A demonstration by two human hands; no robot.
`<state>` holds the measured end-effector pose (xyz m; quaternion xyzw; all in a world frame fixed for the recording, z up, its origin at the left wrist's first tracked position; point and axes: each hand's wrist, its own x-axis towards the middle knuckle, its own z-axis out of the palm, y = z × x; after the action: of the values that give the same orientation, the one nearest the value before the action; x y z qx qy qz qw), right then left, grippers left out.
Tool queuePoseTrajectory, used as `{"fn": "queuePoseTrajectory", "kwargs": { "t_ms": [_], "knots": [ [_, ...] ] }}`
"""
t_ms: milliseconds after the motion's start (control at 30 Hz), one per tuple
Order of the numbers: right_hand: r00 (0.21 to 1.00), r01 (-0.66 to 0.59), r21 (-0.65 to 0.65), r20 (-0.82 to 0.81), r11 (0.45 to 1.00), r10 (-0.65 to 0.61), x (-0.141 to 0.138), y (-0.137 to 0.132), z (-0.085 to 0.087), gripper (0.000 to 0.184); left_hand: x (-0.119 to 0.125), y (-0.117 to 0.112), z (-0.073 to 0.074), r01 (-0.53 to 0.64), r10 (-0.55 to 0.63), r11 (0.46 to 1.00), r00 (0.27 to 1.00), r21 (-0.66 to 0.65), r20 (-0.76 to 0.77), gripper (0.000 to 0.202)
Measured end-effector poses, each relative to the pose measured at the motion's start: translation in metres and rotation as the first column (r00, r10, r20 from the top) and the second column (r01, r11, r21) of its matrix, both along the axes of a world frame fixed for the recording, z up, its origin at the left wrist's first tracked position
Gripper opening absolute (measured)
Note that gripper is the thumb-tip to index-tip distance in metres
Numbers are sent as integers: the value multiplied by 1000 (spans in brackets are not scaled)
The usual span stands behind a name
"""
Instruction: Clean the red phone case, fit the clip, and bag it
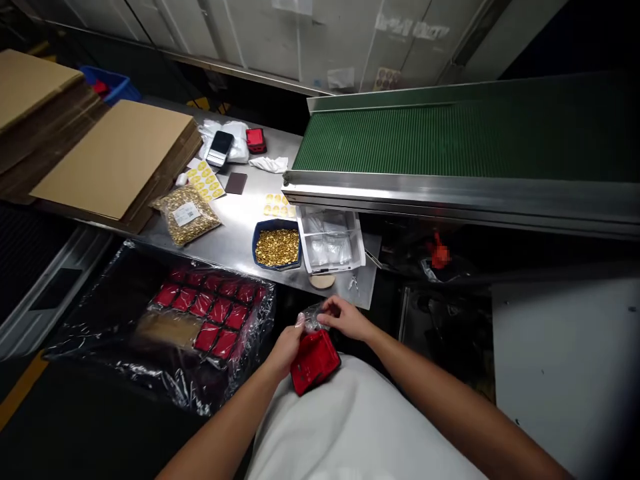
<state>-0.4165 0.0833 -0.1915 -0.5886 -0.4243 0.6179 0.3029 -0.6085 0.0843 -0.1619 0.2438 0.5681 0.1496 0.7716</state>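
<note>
Low in the middle of the view, my left hand (286,348) is closed on a red rectangular case (315,361) held over my lap. My right hand (345,319) pinches a small clear plastic bag (314,319) just above the case's top edge; the bag touches the case. Ahead on the steel table (235,227) stand a blue tub of small gold parts (277,245) and a white tray of clear bags (330,241). To the left a black crate lined with plastic film (125,313) holds several more red cases (210,310).
A green conveyor belt (450,137) runs along the right behind the table. Flat cardboard sheets (115,157) are stacked at the left, with a sealed bag of gold parts (186,215), yellow sticker sheets (205,180), a phone (220,147) and a red case (256,140) nearby.
</note>
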Motion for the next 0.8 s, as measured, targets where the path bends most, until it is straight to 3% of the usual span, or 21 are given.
{"fn": "queuePoseTrajectory", "kwargs": {
  "t_ms": [100,200,300,400,567,700,800],
  "knots": [
    [993,-115,-19,-19,993,114,-8,7,-4,34,-2,2,-3,-39,39,999,999,-4,35,56],
    [976,-209,-12,58,978,209,-14,8,-3,15,-5,2,-4,-97,97,995,994,-3,46,51],
    [956,-194,48,235,980,178,-13,5,4,15,-10,-2,-5,-209,209,978,977,-14,40,44],
    [934,-206,66,311,976,176,-12,-2,13,22,-18,-11,-9,-390,390,921,920,-21,24,29],
    [952,-189,-86,229,978,204,-27,-8,14,20,-29,-26,-12,-508,512,855,859,-104,10,17],
    [984,-130,-208,95,970,152,-49,12,9,40,-34,-31,-11,-482,492,862,870,-156,26,30],
    [973,-230,-196,-23,953,230,-53,29,15,47,-39,-32,-10,-460,465,872,885,-168,-8,42]
  ]
}}
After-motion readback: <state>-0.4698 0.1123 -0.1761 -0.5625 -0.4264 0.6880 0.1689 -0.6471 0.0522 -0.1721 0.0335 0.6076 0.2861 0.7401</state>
